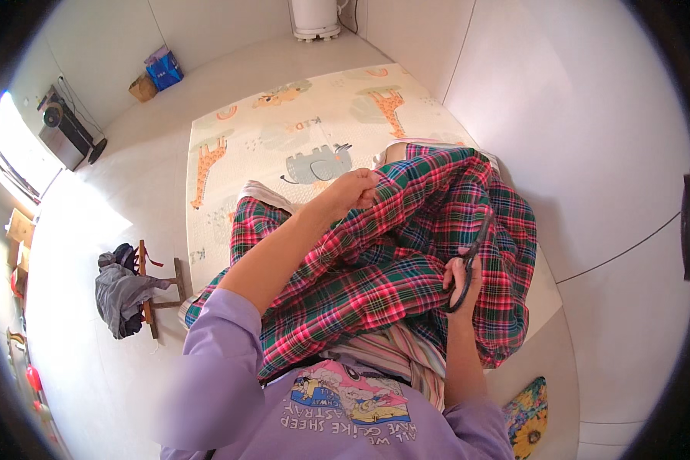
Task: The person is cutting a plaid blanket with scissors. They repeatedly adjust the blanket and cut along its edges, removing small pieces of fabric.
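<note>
A large red, green and blue plaid cloth (368, 287) lies bunched across my lap and the play mat, with striped fabric (420, 351) showing under it. My left hand (356, 190) has its fingers closed at the upper fold of the plaid; a thin thread hangs just below it. In my right hand (464, 276) is a pair of black-handled scissors (482, 233), its blades pointing up and away over the cloth. The blades look closed together.
The mat (253, 138) bears printed animals. At left, grey clothing (118, 293) hangs over a wooden stool (147, 287). A blue bag (165, 70) and a brown paper bag (143, 88) stand far back. White walls (581, 144) rise at right. A floral cushion (529, 420) lies lower right.
</note>
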`<state>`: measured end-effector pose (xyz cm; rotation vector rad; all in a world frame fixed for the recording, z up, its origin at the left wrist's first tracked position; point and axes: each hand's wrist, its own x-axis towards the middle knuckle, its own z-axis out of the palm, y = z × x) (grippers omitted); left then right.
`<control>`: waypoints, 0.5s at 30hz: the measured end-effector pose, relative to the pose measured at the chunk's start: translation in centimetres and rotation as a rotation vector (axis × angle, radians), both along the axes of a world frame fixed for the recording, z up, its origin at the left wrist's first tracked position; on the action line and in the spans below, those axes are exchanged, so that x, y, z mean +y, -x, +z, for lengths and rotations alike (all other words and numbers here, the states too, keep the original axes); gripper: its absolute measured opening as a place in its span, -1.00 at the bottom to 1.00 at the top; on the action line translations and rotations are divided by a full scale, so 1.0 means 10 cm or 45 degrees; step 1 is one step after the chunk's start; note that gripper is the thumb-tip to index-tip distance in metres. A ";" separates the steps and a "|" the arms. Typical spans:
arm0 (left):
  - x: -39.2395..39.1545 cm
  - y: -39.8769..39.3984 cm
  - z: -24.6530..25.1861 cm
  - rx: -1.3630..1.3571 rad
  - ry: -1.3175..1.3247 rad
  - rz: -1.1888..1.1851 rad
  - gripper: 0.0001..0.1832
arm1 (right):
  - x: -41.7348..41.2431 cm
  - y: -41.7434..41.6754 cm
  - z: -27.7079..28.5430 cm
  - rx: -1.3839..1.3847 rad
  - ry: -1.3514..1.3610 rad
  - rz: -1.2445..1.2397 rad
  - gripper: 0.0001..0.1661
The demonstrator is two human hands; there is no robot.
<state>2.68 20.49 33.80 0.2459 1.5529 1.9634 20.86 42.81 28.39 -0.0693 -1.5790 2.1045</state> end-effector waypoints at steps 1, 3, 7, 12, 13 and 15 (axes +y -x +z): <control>0.01 0.03 -0.02 -0.086 -0.039 0.049 -0.82 | -0.03 -0.01 -0.05 0.008 -0.018 0.028 -0.78; 0.06 0.02 0.00 -0.187 -0.086 0.192 -0.81 | -0.10 -0.02 -0.09 -0.049 0.034 0.070 -0.76; 0.31 -0.20 0.76 -0.257 -0.304 0.450 -0.79 | -0.13 -0.04 -0.08 -0.096 0.094 0.067 -0.73; -0.09 -0.28 2.33 0.413 -0.724 0.406 -0.74 | -0.08 -0.05 0.03 -0.207 -0.068 0.044 -0.70; -0.80 0.10 2.53 0.597 -0.851 -0.163 -0.76 | -0.13 -0.05 0.07 -0.255 -0.142 0.069 -0.71; -1.03 -0.43 2.96 0.991 -0.871 0.549 -0.76 | 0.02 -0.01 0.03 -0.221 -0.341 0.122 -0.65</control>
